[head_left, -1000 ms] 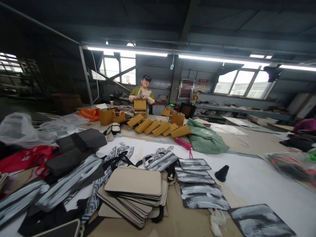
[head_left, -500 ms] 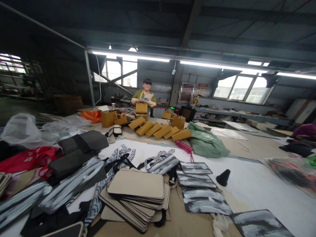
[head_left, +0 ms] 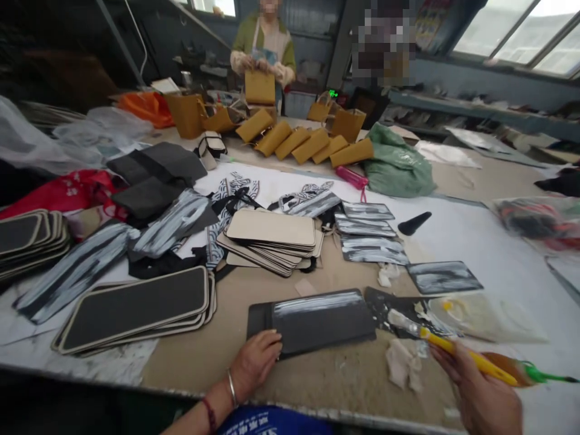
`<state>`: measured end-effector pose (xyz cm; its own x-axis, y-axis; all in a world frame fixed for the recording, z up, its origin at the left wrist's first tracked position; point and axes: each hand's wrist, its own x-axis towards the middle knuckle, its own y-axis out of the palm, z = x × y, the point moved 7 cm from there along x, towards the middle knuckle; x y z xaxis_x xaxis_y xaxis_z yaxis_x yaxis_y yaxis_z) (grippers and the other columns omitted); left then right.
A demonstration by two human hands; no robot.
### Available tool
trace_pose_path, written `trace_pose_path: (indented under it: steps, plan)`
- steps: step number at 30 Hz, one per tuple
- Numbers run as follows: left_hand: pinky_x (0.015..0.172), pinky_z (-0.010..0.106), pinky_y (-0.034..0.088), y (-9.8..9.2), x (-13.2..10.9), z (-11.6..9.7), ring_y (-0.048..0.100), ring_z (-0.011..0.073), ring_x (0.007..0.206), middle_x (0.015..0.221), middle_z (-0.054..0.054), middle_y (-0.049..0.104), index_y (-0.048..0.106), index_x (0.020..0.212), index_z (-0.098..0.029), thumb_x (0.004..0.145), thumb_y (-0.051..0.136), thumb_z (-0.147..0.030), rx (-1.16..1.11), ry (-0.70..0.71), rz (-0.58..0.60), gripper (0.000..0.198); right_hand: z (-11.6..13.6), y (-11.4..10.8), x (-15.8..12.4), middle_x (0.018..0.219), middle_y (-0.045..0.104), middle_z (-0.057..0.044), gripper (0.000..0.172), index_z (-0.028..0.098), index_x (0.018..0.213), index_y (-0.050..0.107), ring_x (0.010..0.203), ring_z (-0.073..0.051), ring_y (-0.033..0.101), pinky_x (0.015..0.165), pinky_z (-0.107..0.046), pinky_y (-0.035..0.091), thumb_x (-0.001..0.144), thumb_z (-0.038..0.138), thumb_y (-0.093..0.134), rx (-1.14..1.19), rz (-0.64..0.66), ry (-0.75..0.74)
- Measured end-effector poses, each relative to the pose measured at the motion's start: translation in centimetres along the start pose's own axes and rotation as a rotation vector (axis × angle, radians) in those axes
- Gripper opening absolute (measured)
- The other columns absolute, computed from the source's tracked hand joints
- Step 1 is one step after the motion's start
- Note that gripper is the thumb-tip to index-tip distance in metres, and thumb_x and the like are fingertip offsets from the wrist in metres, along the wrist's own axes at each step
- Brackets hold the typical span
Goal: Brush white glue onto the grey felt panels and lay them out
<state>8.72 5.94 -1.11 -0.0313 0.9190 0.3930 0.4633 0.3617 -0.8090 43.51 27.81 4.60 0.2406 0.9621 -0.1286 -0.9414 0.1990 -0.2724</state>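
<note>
My left hand [head_left: 254, 362] rests on the near left corner of a dark flat panel [head_left: 317, 320] streaked with white glue, its fingers curled on the panel's edge. My right hand [head_left: 480, 393] grips a yellow-handled brush [head_left: 453, 347] whose white bristles point at a glue-smeared scrap [head_left: 399, 305] beside the panel. A crumpled white rag [head_left: 403, 362] lies between my hands.
A stack of beige panels [head_left: 272, 235], dark panels [head_left: 136, 308], glued pieces [head_left: 369, 232] and a black cone [head_left: 414, 223] cover the table [head_left: 475, 241]. Across it a person [head_left: 263, 48] handles yellow bags [head_left: 299, 142]; a green sack [head_left: 394, 163] lies nearby.
The view has tilted down from the far workshop to the near table edge. Both my hands, the dark panel and the brush have come into sight.
</note>
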Motion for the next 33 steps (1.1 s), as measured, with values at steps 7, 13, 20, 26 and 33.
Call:
trace_pose_path:
  steps: [7,13,20,26,33]
  plan:
    - [0.078,0.033,0.055,-0.1,0.2,0.5,0.059,0.0193,0.095,0.096,0.007,0.066,0.061,0.092,-0.017,0.085,0.041,-0.014,-0.05,0.002,0.002,0.021,-2.0,11.3,-6.5,0.077,0.069,-0.006,0.044,0.01,0.087,0.061,0.072,-0.022,0.067,0.069,-0.032,0.058,0.062,0.044,0.073,0.202,0.242,0.173]
    - [0.078,0.034,0.055,-0.1,-0.3,0.8,0.059,0.02,0.096,0.099,0.009,0.065,0.06,0.096,-0.016,0.085,0.045,-0.018,-0.072,-0.019,-0.006,0.018,-1.2,17.3,-11.1,0.078,0.069,-0.007,0.045,0.011,0.085,0.063,0.072,-0.023,0.067,0.068,-0.032,0.058,0.061,0.047,0.073,0.177,0.421,0.21]
    - [0.082,0.034,0.053,-1.3,-0.8,1.8,0.058,0.0177,0.098,0.103,0.012,0.062,0.057,0.1,-0.014,0.082,0.038,-0.006,-0.137,-0.075,-0.104,0.028,-1.5,18.7,-15.1,0.076,0.069,-0.008,0.044,0.013,0.082,0.063,0.071,-0.025,0.067,0.07,-0.038,0.057,0.062,0.052,0.07,0.042,0.538,0.221]
    - [0.083,0.036,0.052,-0.4,-0.1,2.3,0.058,0.0175,0.096,0.096,0.009,0.066,0.059,0.098,-0.014,0.08,0.034,-0.002,-0.176,-0.041,-0.082,0.034,-2.7,17.8,-16.1,0.071,0.069,-0.009,0.046,0.013,0.079,0.064,0.066,-0.026,0.067,0.069,-0.039,0.058,0.061,0.055,0.069,-0.049,0.527,0.242]
    - [0.078,0.035,0.052,-0.2,0.5,1.9,0.057,0.019,0.093,0.091,0.007,0.067,0.064,0.089,-0.016,0.078,0.038,-0.002,-0.115,-0.015,-0.016,0.031,-3.4,14.2,-11.7,0.073,0.069,-0.009,0.054,0.011,0.087,0.063,0.073,-0.026,0.067,0.072,-0.037,0.056,0.061,0.057,0.068,-0.115,0.367,0.224]
